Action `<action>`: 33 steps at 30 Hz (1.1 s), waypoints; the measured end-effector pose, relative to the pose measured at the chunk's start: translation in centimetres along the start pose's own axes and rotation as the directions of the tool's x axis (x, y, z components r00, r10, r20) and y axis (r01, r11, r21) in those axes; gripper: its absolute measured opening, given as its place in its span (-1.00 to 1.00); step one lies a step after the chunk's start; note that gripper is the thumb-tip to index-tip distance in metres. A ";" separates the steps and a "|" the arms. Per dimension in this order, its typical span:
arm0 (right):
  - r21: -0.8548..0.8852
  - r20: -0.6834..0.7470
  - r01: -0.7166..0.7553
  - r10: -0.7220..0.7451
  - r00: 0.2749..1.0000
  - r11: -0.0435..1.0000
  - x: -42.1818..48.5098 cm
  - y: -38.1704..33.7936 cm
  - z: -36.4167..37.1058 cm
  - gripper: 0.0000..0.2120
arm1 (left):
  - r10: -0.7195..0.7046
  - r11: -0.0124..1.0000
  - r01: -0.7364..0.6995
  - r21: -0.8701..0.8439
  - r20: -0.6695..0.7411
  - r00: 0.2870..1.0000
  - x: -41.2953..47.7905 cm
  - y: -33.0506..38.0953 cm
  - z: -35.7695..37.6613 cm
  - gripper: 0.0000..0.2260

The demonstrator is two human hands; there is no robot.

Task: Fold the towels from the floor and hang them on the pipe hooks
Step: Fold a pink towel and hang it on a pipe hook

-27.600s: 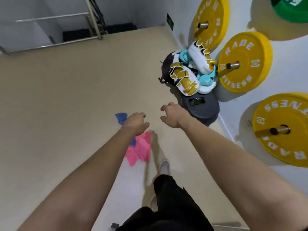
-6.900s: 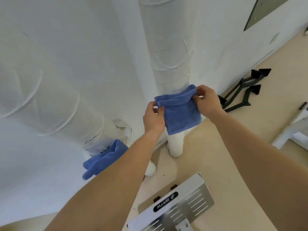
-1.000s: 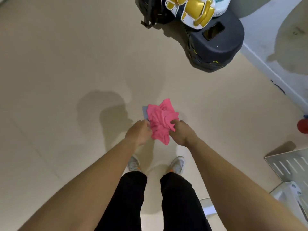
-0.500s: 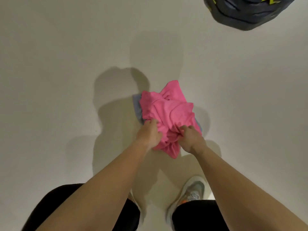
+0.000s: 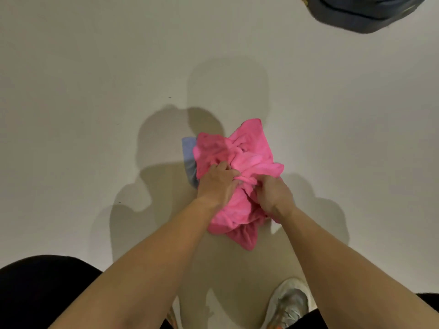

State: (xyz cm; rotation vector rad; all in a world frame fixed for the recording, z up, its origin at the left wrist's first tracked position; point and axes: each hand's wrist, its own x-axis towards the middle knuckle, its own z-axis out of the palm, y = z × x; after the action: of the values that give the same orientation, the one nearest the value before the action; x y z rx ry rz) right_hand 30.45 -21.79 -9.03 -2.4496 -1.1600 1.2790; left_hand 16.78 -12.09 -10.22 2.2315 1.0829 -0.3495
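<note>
Head view, looking straight down. A crumpled bright pink terry towel (image 5: 249, 148) lies bunched at the centre of a smooth beige floor (image 5: 95, 79), just ahead of the person's feet. Both bare forearms reach forward and meet over its near half.

The left hand (image 5: 218, 184) is knuckles-up on the towel's left side. Its fingers are curled down into the folds and gather a bunch of the pink cloth. The right hand (image 5: 273, 193), close beside it, is likewise curled, its fingers buried in a twisted ridge of the same cloth that runs between the two hands. The far corner of the pink towel points away from the person, and a darker, shaded lobe hangs toward the feet. Whether the bundle rests on the floor or is slightly raised cannot be told from this angle.

A strip of pale blue cloth (image 5: 188, 150), probably a second towel, shows at the pink towel's left edge and lies partly beneath it.

A grey-white sneaker (image 5: 289, 302) stands at lower right, and a black trouser leg (image 5: 40, 288) fills the lower left corner. A dark grey rounded object (image 5: 365, 13) is cut off at the upper right, well apart from the towels. Overlapping shadows of the person fall across the floor around the bundle.
</note>
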 end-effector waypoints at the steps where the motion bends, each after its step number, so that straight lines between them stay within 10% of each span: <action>1: 0.001 0.002 -0.012 0.012 1.000 1.000 -1.0 -0.6 -1.1 -0.77 | -0.005 1.000 0.005 -0.024 0.006 1.000 -0.7 0.6 -1.3 -0.73; 23: 0.154 0.044 0.018 -0.025 0.999 0.988 -45.3 -25.8 -41.9 -0.82 | -0.130 0.925 0.103 -0.364 -0.048 0.990 -36.3 29.8 -50.2 -0.70; 33: 0.164 -0.351 0.169 -0.103 0.931 0.972 -57.8 -27.7 -48.4 -0.59 | -0.097 0.790 -0.062 -0.610 -0.223 0.970 -46.9 39.6 -59.1 -0.85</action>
State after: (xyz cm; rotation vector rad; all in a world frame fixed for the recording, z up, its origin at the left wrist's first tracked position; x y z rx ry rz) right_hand 31.39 -32.34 70.55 -2.2843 -1.0394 0.8396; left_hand 16.27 -21.51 74.48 1.6918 1.1387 0.2618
